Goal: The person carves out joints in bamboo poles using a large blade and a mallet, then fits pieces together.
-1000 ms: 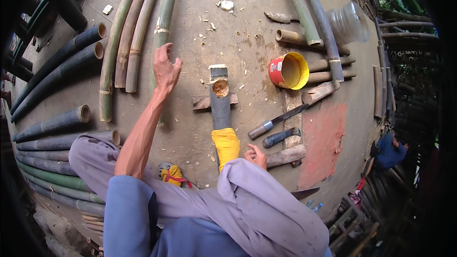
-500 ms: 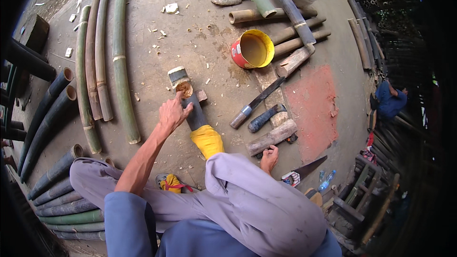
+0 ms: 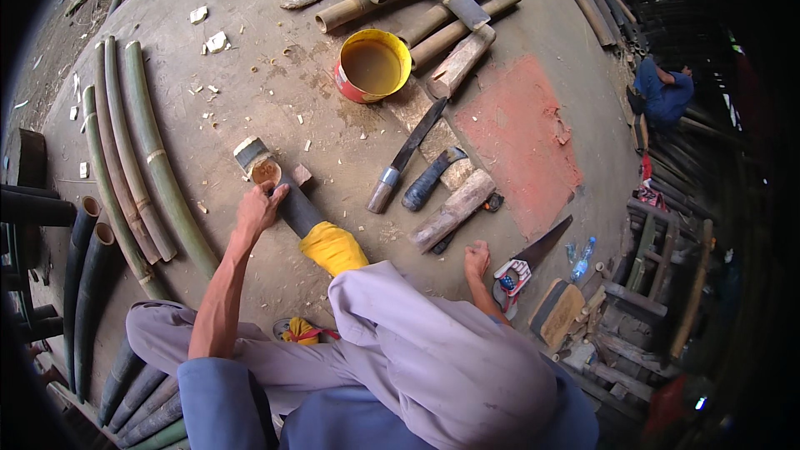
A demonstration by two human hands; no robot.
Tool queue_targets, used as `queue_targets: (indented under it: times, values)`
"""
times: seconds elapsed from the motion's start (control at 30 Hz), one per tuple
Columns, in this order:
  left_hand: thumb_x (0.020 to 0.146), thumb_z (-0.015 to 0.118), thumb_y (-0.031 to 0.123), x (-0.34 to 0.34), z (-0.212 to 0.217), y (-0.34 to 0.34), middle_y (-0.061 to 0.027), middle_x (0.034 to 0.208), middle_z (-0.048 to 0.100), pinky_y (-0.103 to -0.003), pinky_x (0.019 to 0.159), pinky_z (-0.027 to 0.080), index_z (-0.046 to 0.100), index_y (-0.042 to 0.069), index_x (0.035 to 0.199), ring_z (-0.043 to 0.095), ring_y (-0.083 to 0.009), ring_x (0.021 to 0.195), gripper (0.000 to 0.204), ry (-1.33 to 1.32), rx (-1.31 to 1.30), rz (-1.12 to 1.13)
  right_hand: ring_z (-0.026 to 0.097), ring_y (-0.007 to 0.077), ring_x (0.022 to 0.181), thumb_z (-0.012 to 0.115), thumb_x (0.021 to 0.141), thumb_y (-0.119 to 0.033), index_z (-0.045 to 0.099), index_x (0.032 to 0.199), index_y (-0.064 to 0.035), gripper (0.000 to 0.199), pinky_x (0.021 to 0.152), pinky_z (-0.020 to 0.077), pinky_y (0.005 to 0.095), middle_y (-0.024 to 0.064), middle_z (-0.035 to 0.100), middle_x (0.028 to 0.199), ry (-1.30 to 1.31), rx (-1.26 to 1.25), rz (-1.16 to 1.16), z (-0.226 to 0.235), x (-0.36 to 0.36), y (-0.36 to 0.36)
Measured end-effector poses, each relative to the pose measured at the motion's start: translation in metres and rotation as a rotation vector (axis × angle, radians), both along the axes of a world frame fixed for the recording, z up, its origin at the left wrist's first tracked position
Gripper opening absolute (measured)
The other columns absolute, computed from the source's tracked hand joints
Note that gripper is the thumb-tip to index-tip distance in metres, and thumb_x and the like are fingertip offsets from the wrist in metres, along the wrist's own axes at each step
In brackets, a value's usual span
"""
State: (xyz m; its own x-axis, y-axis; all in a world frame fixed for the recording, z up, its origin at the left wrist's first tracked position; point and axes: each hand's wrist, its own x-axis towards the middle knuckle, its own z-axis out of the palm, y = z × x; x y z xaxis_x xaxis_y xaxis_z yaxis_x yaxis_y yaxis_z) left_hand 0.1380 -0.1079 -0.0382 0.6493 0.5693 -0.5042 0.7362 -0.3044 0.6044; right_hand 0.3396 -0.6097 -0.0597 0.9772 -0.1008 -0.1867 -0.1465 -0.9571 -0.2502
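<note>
The left hand (image 3: 258, 210) lies with fingers curled over the dark bamboo section (image 3: 279, 192) on the ground, near a yellow-rimmed red tin (image 3: 346, 87); the right hand (image 3: 477, 258) is loosely fisted, holding nothing, beside a handsaw (image 3: 537, 252)

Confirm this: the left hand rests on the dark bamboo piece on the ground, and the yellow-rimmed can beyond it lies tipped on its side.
Not quite. In the head view the left hand does rest on the dark bamboo piece, but the yellow-rimmed can stands upright, its open mouth facing up.
</note>
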Motion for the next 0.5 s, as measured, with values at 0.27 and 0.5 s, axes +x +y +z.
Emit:
queue_targets:
  times: [0.27, 0.5]
  values:
    - [0.088, 0.055, 0.059, 0.003, 0.004, 0.0, -0.0249, 0.093, 0.067, -0.049, 0.078, 0.051, 0.065, 0.008, 0.114, 0.065, -0.0416, 0.091, 0.059, 0.09, 0.03, -0.034, 0.067, 0.0257, 0.074, 0.06, 0.084, -0.009, 0.038, 0.127, -0.0046, 0.048, 0.057, 0.0584, 0.0405, 0.0158, 0.063, 0.093, 0.43, 0.526, -0.366, -0.041, -0.047, 0.045]
    - [0.087, 0.056, 0.058, 0.007, 0.007, -0.009, -0.0231, 0.096, 0.068, -0.049, 0.075, 0.051, 0.063, 0.006, 0.108, 0.065, -0.0415, 0.092, 0.056, 0.017, 0.026, 0.028, 0.067, 0.0325, 0.085, 0.066, 0.085, -0.004, 0.041, 0.12, -0.0046, 0.043, 0.075, 0.059, 0.0409, 0.0143, 0.058, 0.099, 0.465, 1.055, -0.539, -0.019, -0.051, 0.014]
